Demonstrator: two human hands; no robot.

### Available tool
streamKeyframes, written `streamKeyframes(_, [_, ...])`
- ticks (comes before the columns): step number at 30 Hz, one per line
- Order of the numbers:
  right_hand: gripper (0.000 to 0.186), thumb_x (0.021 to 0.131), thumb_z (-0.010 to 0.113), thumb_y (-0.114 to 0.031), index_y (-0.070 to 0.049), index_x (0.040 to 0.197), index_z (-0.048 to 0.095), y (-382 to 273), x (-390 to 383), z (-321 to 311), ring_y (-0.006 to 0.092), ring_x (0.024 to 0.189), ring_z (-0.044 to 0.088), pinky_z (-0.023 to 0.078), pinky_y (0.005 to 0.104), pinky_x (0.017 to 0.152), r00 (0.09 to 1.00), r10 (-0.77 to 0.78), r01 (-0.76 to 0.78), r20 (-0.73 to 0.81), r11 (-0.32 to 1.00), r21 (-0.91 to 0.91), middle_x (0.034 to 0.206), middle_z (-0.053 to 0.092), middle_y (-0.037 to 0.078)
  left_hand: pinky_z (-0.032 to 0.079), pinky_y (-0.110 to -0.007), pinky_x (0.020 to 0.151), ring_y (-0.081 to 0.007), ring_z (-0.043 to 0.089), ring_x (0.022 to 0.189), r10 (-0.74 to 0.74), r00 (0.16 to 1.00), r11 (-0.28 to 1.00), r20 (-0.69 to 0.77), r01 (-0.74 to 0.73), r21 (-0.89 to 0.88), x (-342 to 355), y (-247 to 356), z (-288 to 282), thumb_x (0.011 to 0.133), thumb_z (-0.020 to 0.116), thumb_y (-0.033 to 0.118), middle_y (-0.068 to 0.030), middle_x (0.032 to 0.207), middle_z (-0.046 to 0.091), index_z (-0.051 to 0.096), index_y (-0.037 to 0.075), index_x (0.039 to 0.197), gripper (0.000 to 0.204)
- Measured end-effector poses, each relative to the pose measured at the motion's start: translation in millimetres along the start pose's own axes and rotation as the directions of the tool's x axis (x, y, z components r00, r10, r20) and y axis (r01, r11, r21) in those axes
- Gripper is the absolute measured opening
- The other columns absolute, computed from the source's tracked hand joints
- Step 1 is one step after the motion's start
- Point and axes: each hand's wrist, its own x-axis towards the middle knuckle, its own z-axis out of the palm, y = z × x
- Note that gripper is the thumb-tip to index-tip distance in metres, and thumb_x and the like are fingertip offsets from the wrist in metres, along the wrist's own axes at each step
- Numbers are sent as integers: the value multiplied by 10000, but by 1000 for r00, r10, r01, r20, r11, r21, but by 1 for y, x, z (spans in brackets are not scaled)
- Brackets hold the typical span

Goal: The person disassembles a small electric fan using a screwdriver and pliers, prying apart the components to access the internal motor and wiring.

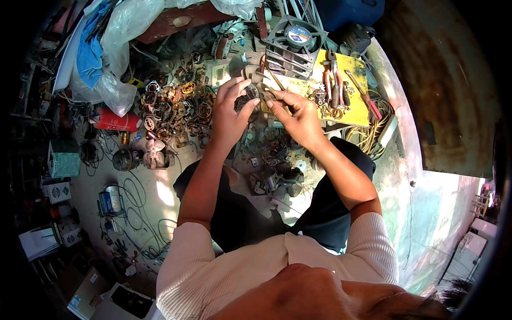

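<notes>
In front of me, my left hand has its fingers and thumb curled round a dark round part, whose exact kind I cannot make out. My right hand meets it from the other side, thumb and forefinger pinched close to the part's edge. Whatever sits in that pinch is too small to tell. Just beyond the fingers a thin brownish rod slants across. Beside my right hand is a yellow board bearing pliers, a red-handled screwdriver and several small metal pieces.
A heap of copper-wound motor parts spreads to the left, near a red cylinder. A square cooling fan stands at the back. Coiled cable lies right of my knee. More dark parts lie between my legs.
</notes>
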Motion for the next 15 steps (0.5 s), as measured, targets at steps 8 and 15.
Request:
streamKeyframes(8, [287,879,735,-139,-10,1134,710,-2,-1,4,271,855,704,542,373,859,986,-153,141,-64,977,-159,959,722,167,525,-376,933,-290,637,1089,-76,997,986,-30,71,-153,-4,-17,9,855,749,81,-126,1292,556,636,57,1270,432])
streamKeyframes(15, [255,966,662,-136,39,1151,680,15,0,10,162,905,689,534,281,848,970,241,-223,17,864,451,1030,732,107,427,-415,1049,-316,520,1261,91,988,988,-125,-74,133,-4,-9,10,879,750,140,-155,1378,486,522,50,1369,548])
